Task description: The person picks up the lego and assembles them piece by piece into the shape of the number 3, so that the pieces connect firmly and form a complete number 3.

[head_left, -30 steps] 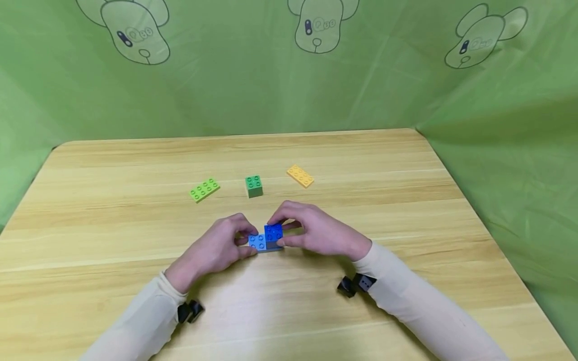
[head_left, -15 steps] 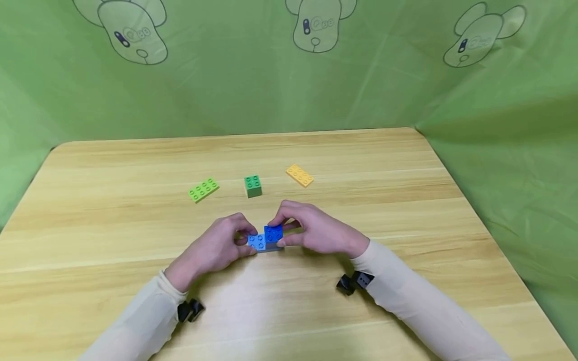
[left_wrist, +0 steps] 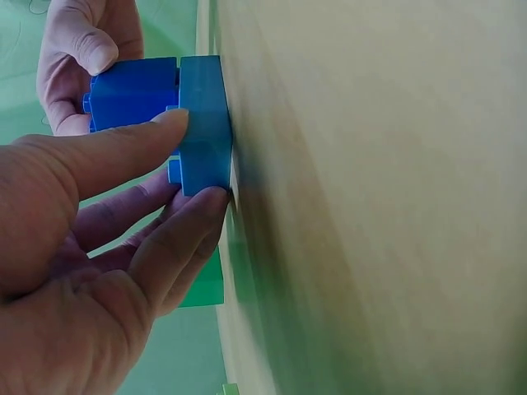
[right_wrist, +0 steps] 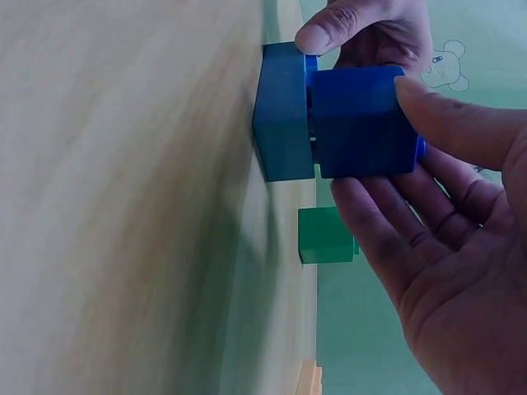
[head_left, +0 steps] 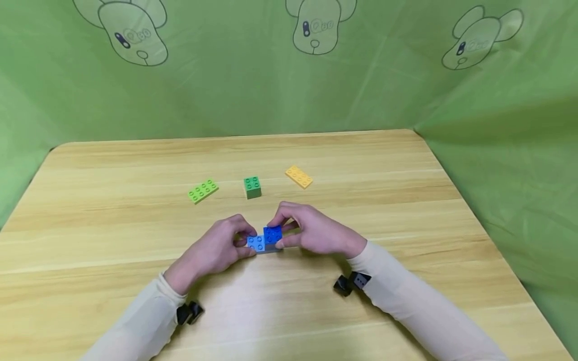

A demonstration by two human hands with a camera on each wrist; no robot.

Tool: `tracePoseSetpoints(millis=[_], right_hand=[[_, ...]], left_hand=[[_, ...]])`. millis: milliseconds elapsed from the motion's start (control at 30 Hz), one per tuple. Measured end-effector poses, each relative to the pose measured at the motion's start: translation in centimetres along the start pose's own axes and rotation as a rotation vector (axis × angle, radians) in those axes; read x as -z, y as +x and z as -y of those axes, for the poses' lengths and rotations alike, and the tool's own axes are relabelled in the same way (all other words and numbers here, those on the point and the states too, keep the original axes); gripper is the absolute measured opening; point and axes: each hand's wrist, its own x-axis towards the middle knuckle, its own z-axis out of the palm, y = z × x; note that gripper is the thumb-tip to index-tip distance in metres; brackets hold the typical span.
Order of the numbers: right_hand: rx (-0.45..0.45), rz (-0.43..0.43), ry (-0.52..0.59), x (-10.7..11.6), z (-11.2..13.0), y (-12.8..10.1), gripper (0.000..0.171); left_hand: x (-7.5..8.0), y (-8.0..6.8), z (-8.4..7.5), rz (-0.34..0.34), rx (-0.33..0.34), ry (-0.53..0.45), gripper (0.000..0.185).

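A green cloth backdrop (head_left: 226, 95) with cartoon animal heads fills the upper half of the head view and goes down the right side of the frame. Below it, the wooden worktop (head_left: 406, 210) takes the whole lower half.

The two arms in cream sleeves come in from the lower edge and meet a little below the centre of the frame. The left hand (head_left: 217, 248) has its fingers (left_wrist: 177, 239) curled around the light blue brick (head_left: 256, 242), with the thumb pressed on the side of it. This flat brick lies on the worktop. The right hand (head_left: 313, 231) pinches the dark blue brick (head_left: 273, 233): the thumb is on one side and the other fingers (right_wrist: 370, 214) on the opposite side. The dark blue brick sits on top of the right part of the light blue brick, and the studs of the left part are uncovered. In the wrist views the two bricks are touching each other.

Above the hands, in the middle of the frame, three other bricks stand in a row, well apart from each other: a lime green flat brick (head_left: 203, 190) on the left, a green square brick (head_left: 253, 186) in the middle, and a yellow flat brick (head_left: 298, 176) on the right.
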Motion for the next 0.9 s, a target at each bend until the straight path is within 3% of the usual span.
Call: tracePoseSetpoints(millis=[467, 900], right_hand=[[-0.079, -0.028, -0.013, -0.22, 0.58, 0.52, 0.025], [-0.051, -0.046, 0.017, -0.49, 0.11, 0.11, 0.025]], left_hand=[[0.06, -0.07, 0.24, -0.005, -0.007, -0.01, 0.027], [0.03, 0.0, 0.14, -0.007, -0.006, -0.008, 0.027]])
